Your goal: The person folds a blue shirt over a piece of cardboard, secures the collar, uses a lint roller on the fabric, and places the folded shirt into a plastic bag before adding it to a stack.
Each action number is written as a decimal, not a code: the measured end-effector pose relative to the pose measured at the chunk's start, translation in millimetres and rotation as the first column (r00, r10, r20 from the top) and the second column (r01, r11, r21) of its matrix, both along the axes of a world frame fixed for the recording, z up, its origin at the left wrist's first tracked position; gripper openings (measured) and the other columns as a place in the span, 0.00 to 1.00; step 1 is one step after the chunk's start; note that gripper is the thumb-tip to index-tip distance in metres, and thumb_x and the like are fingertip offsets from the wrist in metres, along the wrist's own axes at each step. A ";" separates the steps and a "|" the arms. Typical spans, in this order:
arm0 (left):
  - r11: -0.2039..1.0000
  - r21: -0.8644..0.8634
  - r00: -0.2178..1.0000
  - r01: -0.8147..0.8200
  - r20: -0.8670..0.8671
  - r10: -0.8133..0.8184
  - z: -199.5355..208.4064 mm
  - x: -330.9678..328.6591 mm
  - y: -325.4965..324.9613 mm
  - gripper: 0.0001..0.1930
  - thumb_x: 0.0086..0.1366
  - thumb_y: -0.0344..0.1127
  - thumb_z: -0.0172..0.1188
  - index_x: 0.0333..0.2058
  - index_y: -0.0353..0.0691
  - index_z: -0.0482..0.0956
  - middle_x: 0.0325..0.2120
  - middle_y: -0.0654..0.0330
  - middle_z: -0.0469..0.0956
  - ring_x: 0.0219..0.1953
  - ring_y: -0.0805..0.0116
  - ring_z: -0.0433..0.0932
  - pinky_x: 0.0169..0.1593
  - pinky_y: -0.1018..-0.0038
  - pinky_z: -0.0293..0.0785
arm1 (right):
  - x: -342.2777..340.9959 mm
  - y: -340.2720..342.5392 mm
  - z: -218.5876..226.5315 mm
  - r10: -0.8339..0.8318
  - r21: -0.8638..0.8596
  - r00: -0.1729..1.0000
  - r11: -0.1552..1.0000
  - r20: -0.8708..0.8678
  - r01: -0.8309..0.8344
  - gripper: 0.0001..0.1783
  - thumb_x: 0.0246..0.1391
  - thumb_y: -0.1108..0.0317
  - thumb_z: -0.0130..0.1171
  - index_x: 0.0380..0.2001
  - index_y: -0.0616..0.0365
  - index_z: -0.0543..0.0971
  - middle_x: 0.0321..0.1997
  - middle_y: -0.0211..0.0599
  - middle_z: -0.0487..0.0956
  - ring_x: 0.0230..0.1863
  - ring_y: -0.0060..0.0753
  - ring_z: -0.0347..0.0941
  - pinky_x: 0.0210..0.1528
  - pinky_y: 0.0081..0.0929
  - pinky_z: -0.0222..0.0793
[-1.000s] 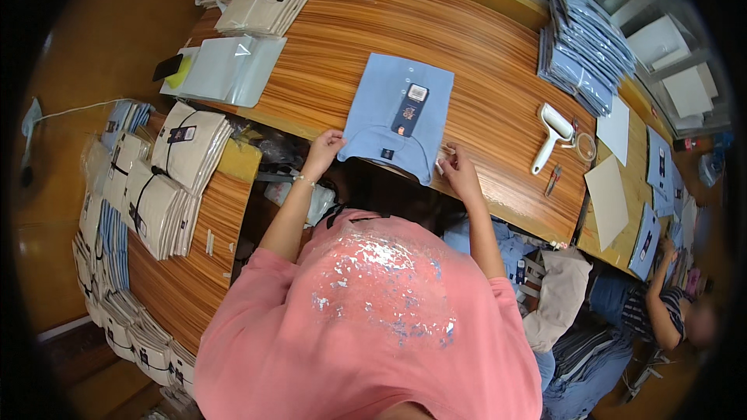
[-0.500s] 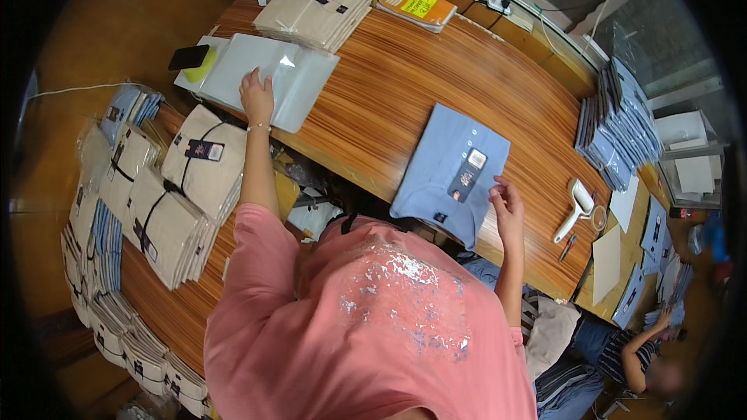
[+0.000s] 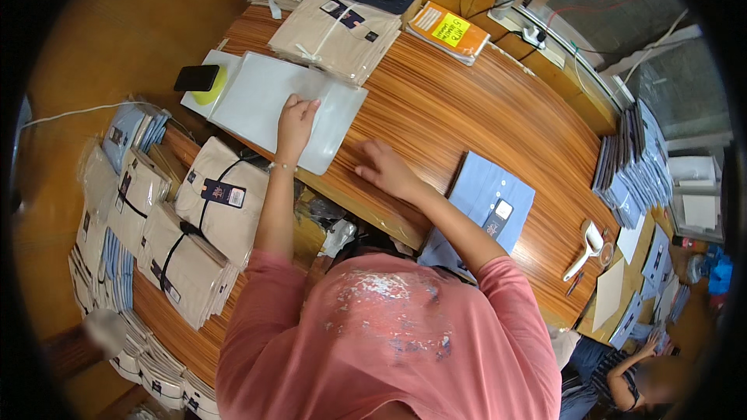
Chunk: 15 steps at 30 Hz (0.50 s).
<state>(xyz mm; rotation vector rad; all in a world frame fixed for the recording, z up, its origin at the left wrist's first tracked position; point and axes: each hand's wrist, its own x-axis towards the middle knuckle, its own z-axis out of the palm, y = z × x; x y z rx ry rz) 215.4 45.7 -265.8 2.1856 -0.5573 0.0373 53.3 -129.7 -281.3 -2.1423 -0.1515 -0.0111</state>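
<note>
A stack of clear plastic bags (image 3: 253,97) lies flat at the table's left front edge. My left hand (image 3: 296,124) is on top of it, its fingers curled closed against the upper plastic bag; what lies between the fingertips is hard to see. Over the bare wood just right of the bags, my right hand (image 3: 387,173) holds nothing, its fingers apart and slightly blurred. Below my right forearm a folded light-blue shirt (image 3: 486,187) with white buttons and a dark tag (image 3: 498,219) rests on the table, partly covered by that arm.
A phone (image 3: 196,78) stands left of the bags. Beige folded garments (image 3: 334,35) and an orange book (image 3: 447,31) lie behind. More beige bundles (image 3: 222,187) are stacked at left. Bagged blue shirts (image 3: 634,163) and a lint roller (image 3: 587,245) sit right. A co-worker (image 3: 622,381) is at far lower right.
My right hand has left the blue shirt's right side and crossed left toward the plastic bags. My left hand's fingers, spread over the bags before, are now curled. The view has shifted.
</note>
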 end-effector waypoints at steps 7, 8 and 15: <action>0.885 -0.190 0.865 0.425 -0.201 -0.459 116.1 -49.8 0.6 0.16 0.64 0.36 0.52 0.22 0.30 0.76 0.47 0.54 0.74 0.40 0.70 0.71 0.44 0.76 0.67 | 54.7 -12.0 40.6 -0.241 0.351 0.928 0.927 0.283 0.134 0.41 0.45 0.65 0.64 0.61 0.63 0.57 0.58 0.53 0.63 0.62 0.48 0.57 0.63 0.36 0.53; 0.874 -0.197 0.765 0.443 -0.426 -0.484 133.3 -63.3 -1.7 0.17 0.66 0.37 0.50 0.23 0.30 0.77 0.43 0.55 0.76 0.39 0.72 0.72 0.44 0.76 0.67 | 55.2 -16.4 45.7 -0.232 0.364 0.914 0.926 0.332 0.102 0.42 0.45 0.65 0.64 0.61 0.62 0.56 0.60 0.53 0.62 0.63 0.48 0.55 0.64 0.35 0.51; 0.118 -0.993 0.303 -0.009 -0.115 -0.946 106.6 -77.5 -71.6 0.26 0.67 0.56 0.34 0.42 0.39 0.71 0.50 0.53 0.70 0.48 0.59 0.71 0.53 0.63 0.66 | -32.8 -67.5 53.3 0.110 0.361 0.974 0.932 -0.198 -0.032 0.16 0.53 0.70 0.57 0.45 0.64 0.74 0.45 0.34 0.76 0.46 0.28 0.70 0.50 0.25 0.64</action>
